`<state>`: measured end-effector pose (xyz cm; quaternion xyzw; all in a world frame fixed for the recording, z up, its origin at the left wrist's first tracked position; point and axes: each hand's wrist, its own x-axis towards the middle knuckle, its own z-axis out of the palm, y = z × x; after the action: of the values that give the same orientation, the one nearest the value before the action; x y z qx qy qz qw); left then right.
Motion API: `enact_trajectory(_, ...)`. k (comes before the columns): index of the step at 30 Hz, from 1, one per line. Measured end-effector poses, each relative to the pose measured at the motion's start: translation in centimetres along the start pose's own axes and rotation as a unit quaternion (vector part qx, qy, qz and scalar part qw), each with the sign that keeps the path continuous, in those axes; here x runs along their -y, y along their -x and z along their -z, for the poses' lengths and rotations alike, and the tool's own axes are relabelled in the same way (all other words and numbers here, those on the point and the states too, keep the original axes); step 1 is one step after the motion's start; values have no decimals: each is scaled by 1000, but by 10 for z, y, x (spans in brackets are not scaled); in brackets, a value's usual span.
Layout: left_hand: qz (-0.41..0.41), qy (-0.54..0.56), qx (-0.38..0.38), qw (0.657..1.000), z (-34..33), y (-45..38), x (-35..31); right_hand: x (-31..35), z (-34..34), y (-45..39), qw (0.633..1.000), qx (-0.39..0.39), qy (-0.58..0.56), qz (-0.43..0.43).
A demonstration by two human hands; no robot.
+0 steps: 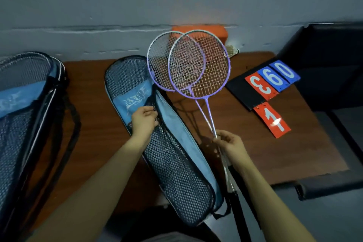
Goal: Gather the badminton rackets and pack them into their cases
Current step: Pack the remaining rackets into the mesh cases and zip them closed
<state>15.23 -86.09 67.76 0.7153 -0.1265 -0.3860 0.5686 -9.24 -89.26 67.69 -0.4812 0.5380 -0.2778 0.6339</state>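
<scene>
Two purple rackets (188, 68) gripped together in the right hand (230, 148), fingers curled round both thin shafts where they meet the handles, near right of centre; heads lifted and overlapping, tilted up and away toward the far wall, hanging above the far end of the open case (176, 163) and the brown table (94, 124); dark handles trailing down past the wrist toward the near edge. Left hand (144, 122) pinching the black mesh flap of that same case at its zip edge, thumb and fingers closed on the mesh, flap pulled up so the pale blue lining shows along the right side. Case lying slantwise across the table's middle, rounded head end far left, narrow end near right and hanging past the table's near edge, blue panel with pale lettering just beyond the left hand. Further left, a second case (25, 114) of the same kind, blue and black mesh, with racket frames showing at its far end and a black strap looping along its right side. Right of the rackets, red and blue number cards (273, 82) reading 3, 6, 0 and 1, lying on a dark flat board (243, 92). Behind the racket heads, against the grey wall, an orange block (206, 32), with a shuttlecock (232, 51) just to its right
</scene>
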Motion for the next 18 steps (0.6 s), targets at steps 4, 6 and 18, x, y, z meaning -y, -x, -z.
enact_trajectory(4,30,9,-42,999,-20,-8,12,-13,21,10,999,-15,28,9)
enact_trajectory(6,39,16,-60,997,-26,-12,14,-20,34,17,999,-19,32,-3)
enact_trajectory(18,-74,-133,-62,986,-43,-13,8,-39,61,24,992,-12,107,-64)
